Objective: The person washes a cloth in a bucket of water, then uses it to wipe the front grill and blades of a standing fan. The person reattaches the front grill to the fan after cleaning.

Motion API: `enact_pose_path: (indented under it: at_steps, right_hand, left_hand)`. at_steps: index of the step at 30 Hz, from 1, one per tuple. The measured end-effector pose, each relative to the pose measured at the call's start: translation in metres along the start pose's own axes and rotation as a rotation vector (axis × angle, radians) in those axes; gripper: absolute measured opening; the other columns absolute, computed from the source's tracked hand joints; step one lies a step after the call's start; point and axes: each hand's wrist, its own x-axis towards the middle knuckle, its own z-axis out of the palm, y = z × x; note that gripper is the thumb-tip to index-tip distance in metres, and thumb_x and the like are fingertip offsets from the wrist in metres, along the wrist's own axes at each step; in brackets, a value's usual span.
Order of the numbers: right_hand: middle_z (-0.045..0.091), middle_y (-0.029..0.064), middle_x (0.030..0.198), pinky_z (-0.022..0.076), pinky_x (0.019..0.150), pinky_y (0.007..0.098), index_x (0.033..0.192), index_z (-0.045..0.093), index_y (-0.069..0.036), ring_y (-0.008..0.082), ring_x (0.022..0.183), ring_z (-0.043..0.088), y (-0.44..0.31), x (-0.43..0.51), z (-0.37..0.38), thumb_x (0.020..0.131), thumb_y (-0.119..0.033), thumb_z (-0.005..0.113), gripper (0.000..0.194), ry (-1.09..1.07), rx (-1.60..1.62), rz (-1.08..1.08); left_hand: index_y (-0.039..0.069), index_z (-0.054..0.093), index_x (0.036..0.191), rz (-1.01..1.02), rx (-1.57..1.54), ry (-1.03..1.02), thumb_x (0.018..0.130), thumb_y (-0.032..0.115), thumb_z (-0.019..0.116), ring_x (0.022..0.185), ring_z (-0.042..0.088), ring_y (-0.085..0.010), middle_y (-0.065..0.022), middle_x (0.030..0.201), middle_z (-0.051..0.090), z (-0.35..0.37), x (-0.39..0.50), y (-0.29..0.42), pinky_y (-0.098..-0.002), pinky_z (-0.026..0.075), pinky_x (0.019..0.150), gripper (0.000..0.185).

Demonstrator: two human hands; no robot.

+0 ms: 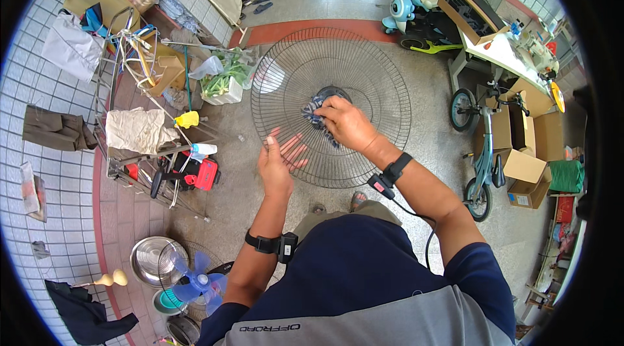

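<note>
A round wire fan guard point(375, 78) is held up in front of me, its thin wires running out from a dark centre disc point(335, 91). My left hand point(279, 163) supports its lower left rim, thumb on the near side and spread fingers visible through the wires behind. At the hub, my right hand point(345, 122) pinches a blue and white patterned cloth point(313, 108) against the guard. Part of this cloth hangs below the fingers, and my right hand hides some of it.
At left stands a metal rack point(146, 156) with cloths and hangers, near a box of green vegetables point(222, 85). Blue fan blades point(200, 278) and a steel basin point(158, 260) lie lower left. A small bicycle point(482, 151) and cardboard boxes point(524, 165) stand at right.
</note>
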Motion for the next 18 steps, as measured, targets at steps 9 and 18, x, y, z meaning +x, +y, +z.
enact_pose_path:
  at_steps: [9,18]
  right_hand:
    - [0.064,0.0125,0.109,0.0589,0.085,0.0394,0.117,0.074,-0.007,0.0323,0.100,0.067,-0.100,-0.031,0.080,0.084,-0.002,0.069,0.034,-0.231,0.192,-0.025]
    - [0.067,0.0123,0.101,0.0578,0.084,0.0409,0.102,0.076,-0.006,0.0329,0.098,0.068,-0.023,-0.004,0.047,0.079,0.004,0.066,0.027,-0.053,-0.145,0.136]
  left_hand:
    - [0.008,0.050,0.142,0.065,-0.074,0.023,0.112,0.051,0.040,0.110,0.071,-0.0314,-0.0256,0.128,0.066,-0.069,0.011,-0.006,-0.0428,0.063,0.077,0.053]
    - [0.008,0.051,0.142,-0.117,-0.017,-0.048,0.111,0.054,0.040,0.097,0.077,-0.0277,-0.0238,0.121,0.073,-0.135,-0.006,0.013,-0.0375,0.065,0.068,0.057]
